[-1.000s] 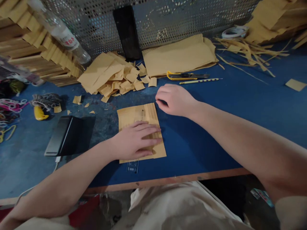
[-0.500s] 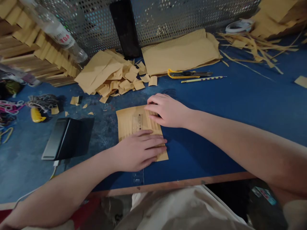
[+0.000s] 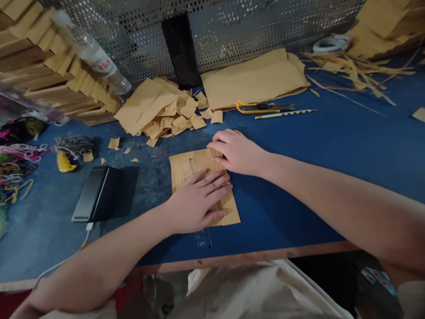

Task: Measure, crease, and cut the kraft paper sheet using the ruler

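A creased sheet of brown paper (image 3: pixel 177 165) lies on the blue tabletop in front of me. On it rests a clear plastic ruler (image 3: pixel 188 166), slightly tilted, its lower end poking out past the paper toward the table edge. My left hand (image 3: pixel 198 199) lies flat across ruler and paper, fingers stretched toward the right edge and a little apart; it hides the ruler's middle. At the paper's upper right edge, my right hand (image 3: pixel 237 151) has its fingers bent and its thumb close below them, on the narrow parallel folds there.
Behind the paper are brown scraps (image 3: pixel 175 117), stacked brown sheets (image 3: pixel 252 79), a yellow utility knife (image 3: pixel 265 107) and a pencil (image 3: pixel 285 114). A phone (image 3: pixel 181 51) leans on perforated metal. A black device (image 3: pixel 96 195) with a cable stands left, a bottle (image 3: pixel 99 60) behind it.
My left hand has moved slightly up the paper and its fingers have spread. The ruler has tilted a little. My right hand keeps to the folded edge. The whole view has shifted slightly.
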Demonstrator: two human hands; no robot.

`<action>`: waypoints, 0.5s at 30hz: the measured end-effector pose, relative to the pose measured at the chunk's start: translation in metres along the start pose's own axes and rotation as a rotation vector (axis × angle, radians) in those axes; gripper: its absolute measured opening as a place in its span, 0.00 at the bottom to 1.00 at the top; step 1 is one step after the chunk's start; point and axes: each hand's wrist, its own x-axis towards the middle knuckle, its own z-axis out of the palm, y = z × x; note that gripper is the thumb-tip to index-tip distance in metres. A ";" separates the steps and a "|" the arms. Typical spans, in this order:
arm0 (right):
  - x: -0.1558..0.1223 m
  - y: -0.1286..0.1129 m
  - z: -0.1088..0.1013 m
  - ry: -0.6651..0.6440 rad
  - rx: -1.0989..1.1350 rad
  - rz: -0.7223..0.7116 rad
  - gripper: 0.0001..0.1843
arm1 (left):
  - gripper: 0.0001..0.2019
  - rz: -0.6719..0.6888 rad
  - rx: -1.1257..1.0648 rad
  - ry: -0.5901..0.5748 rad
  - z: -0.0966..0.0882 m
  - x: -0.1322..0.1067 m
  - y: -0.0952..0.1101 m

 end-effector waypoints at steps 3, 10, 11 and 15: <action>0.001 0.000 0.000 -0.004 0.020 0.014 0.17 | 0.32 0.041 -0.026 -0.025 0.000 0.000 0.001; 0.003 0.005 -0.002 0.046 0.186 0.050 0.16 | 0.25 0.238 -0.099 0.021 0.000 -0.003 0.001; 0.003 0.006 -0.003 0.070 0.233 0.053 0.15 | 0.23 0.241 -0.100 0.048 0.000 -0.003 0.000; 0.001 0.014 -0.009 0.142 0.339 0.056 0.12 | 0.27 0.055 -0.088 0.195 0.000 -0.006 -0.009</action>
